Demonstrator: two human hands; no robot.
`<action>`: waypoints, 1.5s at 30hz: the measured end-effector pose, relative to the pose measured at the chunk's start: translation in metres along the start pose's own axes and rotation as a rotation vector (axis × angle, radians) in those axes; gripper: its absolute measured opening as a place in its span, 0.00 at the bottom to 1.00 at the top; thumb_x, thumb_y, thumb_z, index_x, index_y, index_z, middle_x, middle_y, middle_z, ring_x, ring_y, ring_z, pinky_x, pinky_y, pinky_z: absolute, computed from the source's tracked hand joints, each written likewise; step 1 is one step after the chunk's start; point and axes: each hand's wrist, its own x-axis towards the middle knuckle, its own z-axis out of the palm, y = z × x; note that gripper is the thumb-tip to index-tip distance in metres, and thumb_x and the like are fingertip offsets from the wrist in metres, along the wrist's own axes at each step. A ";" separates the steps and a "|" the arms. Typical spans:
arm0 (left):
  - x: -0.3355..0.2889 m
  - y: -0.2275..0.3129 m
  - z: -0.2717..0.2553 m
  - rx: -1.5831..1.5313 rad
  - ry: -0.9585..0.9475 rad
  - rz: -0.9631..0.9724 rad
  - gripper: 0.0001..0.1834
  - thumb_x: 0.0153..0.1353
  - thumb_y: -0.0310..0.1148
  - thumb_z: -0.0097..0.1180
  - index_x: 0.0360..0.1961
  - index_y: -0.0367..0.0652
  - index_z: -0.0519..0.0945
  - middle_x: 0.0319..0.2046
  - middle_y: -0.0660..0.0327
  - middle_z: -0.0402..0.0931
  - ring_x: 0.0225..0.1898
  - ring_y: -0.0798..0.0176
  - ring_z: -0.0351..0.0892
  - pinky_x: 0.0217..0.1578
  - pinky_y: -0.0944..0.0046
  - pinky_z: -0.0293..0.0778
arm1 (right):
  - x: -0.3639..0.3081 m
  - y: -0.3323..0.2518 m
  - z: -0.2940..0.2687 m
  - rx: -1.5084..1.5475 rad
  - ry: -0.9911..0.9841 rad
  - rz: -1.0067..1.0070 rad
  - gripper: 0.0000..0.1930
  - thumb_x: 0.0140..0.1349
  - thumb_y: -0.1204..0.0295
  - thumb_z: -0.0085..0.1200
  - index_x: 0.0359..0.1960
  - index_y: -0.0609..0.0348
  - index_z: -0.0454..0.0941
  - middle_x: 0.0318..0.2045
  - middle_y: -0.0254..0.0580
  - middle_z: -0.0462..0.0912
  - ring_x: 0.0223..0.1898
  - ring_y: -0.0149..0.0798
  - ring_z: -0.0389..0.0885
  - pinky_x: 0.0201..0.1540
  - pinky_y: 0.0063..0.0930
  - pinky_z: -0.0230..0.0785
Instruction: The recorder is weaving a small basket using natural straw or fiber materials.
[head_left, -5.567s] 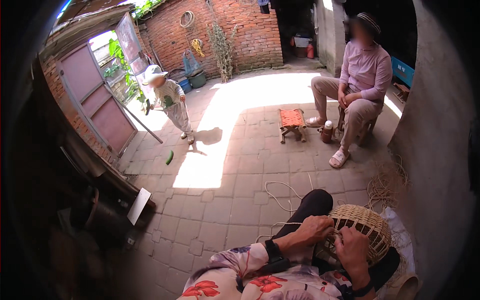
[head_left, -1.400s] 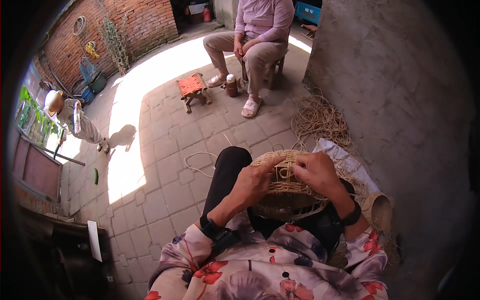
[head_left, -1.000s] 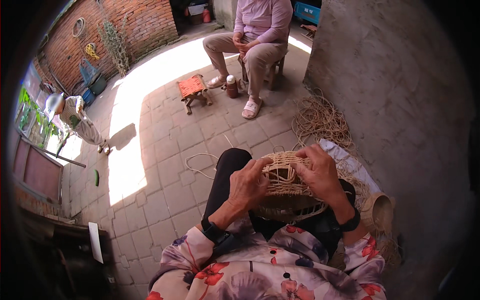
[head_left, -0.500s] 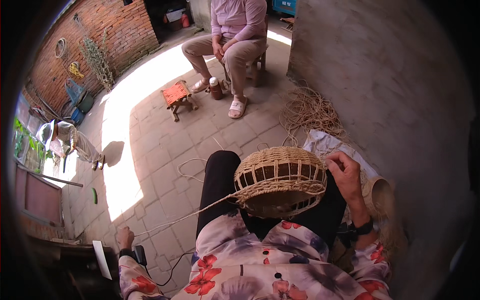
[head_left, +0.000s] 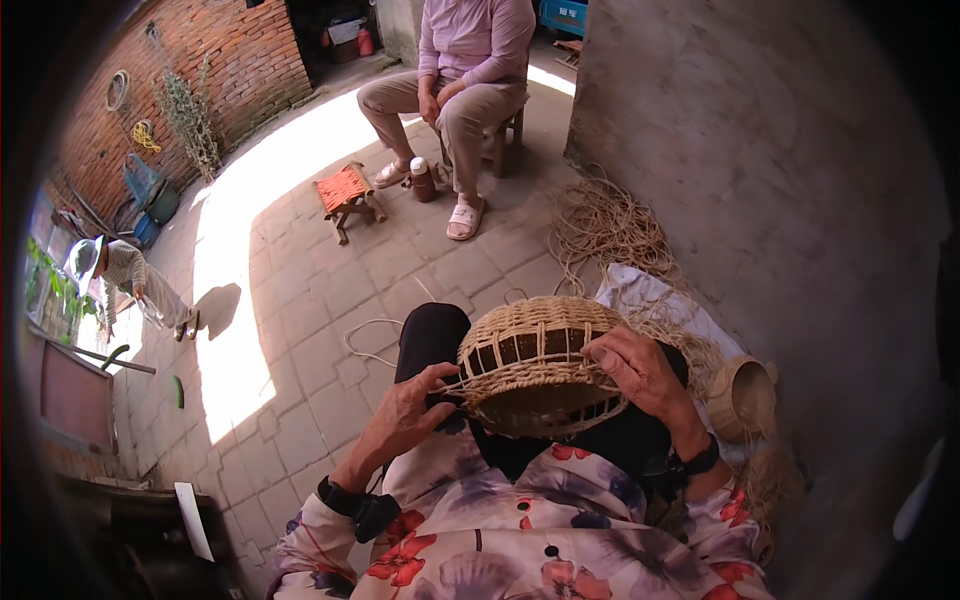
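A round basket [head_left: 540, 318] of twisted straw-coloured cord rests on my lap, its opening tilted toward me. Between its woven base and braided rim, upright strands leave gaps with a dark form showing behind them. My left hand [head_left: 405, 408] is at the left end of the rim, fingers and thumb curled about the cord there; the fingertips partly hide their grip. On the right side, my right hand [head_left: 640, 375] grips the rim and upright strands between thumb and fingers.
A heap of loose cord [head_left: 612, 225] lies by the grey wall, near a white cloth [head_left: 640, 290] and a round woven container [head_left: 742, 398]. A seated person [head_left: 470, 80] faces me beside a red-topped folding stool [head_left: 343, 188] and a flask [head_left: 421, 180]. Another person [head_left: 130, 275] stoops at left.
My left hand has come in from far left, where it held the cord stretched out, to the basket's rim. My right hand has moved left onto the rim. The view has shifted slightly.
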 end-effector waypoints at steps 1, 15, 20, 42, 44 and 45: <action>0.000 0.001 0.001 0.003 0.003 -0.001 0.23 0.58 0.27 0.60 0.56 0.42 0.72 0.42 0.56 0.80 0.22 0.72 0.72 0.25 0.69 0.71 | 0.000 0.001 -0.001 0.003 0.000 -0.004 0.13 0.68 0.64 0.51 0.40 0.63 0.81 0.32 0.45 0.78 0.36 0.45 0.78 0.42 0.32 0.70; 0.001 -0.024 -0.004 0.205 0.201 -0.031 0.07 0.60 0.30 0.57 0.33 0.38 0.81 0.25 0.49 0.80 0.28 0.48 0.82 0.31 0.56 0.75 | 0.012 -0.036 0.037 -0.249 0.167 -0.115 0.05 0.55 0.74 0.61 0.31 0.60 0.78 0.27 0.45 0.77 0.32 0.50 0.78 0.34 0.39 0.70; 0.013 -0.038 0.011 0.166 0.060 0.128 0.11 0.57 0.34 0.54 0.36 0.38 0.81 0.33 0.50 0.80 0.37 0.46 0.80 0.40 0.51 0.74 | 0.011 -0.035 0.049 -0.520 0.379 -0.063 0.04 0.56 0.75 0.59 0.29 0.58 0.76 0.24 0.43 0.75 0.26 0.51 0.76 0.30 0.42 0.68; 0.022 -0.017 -0.093 0.130 0.229 0.134 0.12 0.60 0.36 0.61 0.37 0.38 0.85 0.30 0.52 0.83 0.30 0.58 0.82 0.32 0.61 0.75 | -0.014 0.095 0.000 0.211 0.423 0.221 0.11 0.63 0.73 0.49 0.24 0.60 0.65 0.21 0.28 0.64 0.24 0.26 0.59 0.27 0.24 0.56; 0.017 -0.013 -0.111 0.191 0.375 0.191 0.10 0.59 0.33 0.60 0.37 0.38 0.85 0.30 0.53 0.83 0.30 0.56 0.82 0.32 0.60 0.75 | -0.004 0.061 -0.009 -0.252 0.358 0.178 0.11 0.61 0.67 0.51 0.32 0.65 0.71 0.27 0.38 0.71 0.29 0.36 0.69 0.36 0.29 0.64; 0.016 -0.002 -0.110 0.188 0.376 0.192 0.10 0.59 0.33 0.60 0.37 0.38 0.85 0.30 0.53 0.83 0.30 0.56 0.82 0.32 0.60 0.75 | 0.007 0.020 -0.010 -0.268 0.386 0.051 0.15 0.61 0.63 0.53 0.38 0.65 0.73 0.33 0.43 0.73 0.36 0.41 0.72 0.44 0.33 0.65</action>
